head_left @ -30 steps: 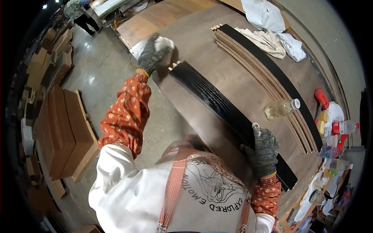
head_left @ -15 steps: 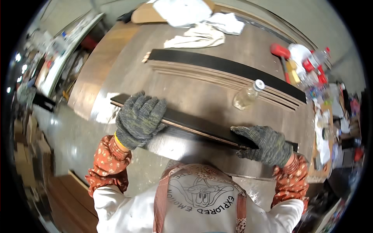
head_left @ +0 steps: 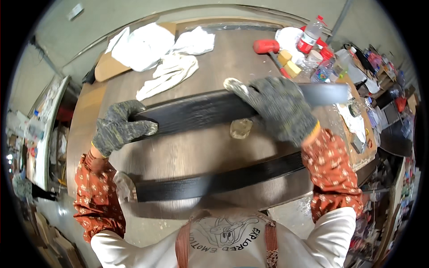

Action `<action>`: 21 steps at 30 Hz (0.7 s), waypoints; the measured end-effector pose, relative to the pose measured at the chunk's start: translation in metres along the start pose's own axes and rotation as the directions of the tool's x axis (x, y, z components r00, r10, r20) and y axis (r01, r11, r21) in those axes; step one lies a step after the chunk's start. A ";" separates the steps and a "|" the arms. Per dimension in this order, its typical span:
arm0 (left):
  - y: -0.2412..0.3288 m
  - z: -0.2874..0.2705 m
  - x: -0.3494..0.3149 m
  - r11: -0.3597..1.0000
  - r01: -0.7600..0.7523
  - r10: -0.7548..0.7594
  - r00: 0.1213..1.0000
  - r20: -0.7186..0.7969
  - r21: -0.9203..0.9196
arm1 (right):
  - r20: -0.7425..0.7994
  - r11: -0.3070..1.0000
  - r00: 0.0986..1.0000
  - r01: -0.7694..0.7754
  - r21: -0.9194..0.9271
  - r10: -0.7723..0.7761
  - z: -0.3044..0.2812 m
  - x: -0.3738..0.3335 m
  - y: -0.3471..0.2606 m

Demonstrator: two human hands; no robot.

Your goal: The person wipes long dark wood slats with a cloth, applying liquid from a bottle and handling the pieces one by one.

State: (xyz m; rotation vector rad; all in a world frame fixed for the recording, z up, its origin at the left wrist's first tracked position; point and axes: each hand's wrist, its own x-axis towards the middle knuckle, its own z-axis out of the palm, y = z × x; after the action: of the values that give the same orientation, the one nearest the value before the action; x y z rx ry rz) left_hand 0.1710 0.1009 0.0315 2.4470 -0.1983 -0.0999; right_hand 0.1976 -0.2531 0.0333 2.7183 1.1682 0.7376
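Observation:
A long black plank (head_left: 192,114) lies across the middle of the view, gripped at both ends. My left hand (head_left: 120,125), in a grey-green knitted glove, closes on its left end, thumb over the dark face. Nearer the right end my right hand (head_left: 281,105), gloved alike, clasps it with fingers over the top and a pale, worn fingertip. Closer to me, a second black plank (head_left: 219,181) rests along the front of the table. A glass bottle (head_left: 241,128) shows partly below the held plank, its top hidden. Whatever lies under the held plank is hidden.
White cloths (head_left: 172,73) lie at the back left of the wooden table (head_left: 223,49). A red-headed mallet (head_left: 267,46), yellow blocks (head_left: 290,67) and a plastic bottle (head_left: 311,33) crowd the back right. A person (head_left: 27,185) stands far left.
Both hands have moved away from the front edge to a plank farther back. A plank now lies unheld at the front. My view has turned somewhat.

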 end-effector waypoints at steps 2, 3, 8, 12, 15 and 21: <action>-0.006 -0.006 0.023 0.997 -0.076 0.076 0.997 0.022 0.000 | 0.087 0.991 0.996 0.003 0.137 -0.015 0.012 0.019 0.020; -0.008 -0.006 0.030 0.989 -0.138 0.140 0.990 0.025 -0.057 | 0.160 0.983 0.987 -0.027 0.181 -0.002 0.021 0.027 0.028; -0.034 0.000 0.055 0.940 -0.285 0.273 0.958 0.092 0.186 | 0.255 0.950 0.966 -0.053 0.308 -0.029 0.056 0.052 0.043; -0.029 0.008 0.067 0.894 -0.297 0.238 0.949 0.207 0.336 | 0.619 0.907 0.785 -0.250 0.339 -0.015 0.060 0.068 0.052; -0.066 0.020 0.072 0.834 -0.421 0.366 0.906 0.213 0.357 | 0.539 0.817 0.836 -0.380 0.433 0.103 0.072 0.060 0.052; -0.064 0.034 0.067 0.926 -0.295 0.253 0.948 0.194 0.237 | 0.252 0.751 0.937 -0.345 0.563 0.242 0.038 0.024 0.021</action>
State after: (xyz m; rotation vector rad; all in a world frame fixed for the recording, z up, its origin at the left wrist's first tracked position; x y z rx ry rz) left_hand 0.2408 0.1168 -0.0366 2.6459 -0.6637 -0.1557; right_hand 0.2440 -0.2471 0.0150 3.4685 1.0837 0.1462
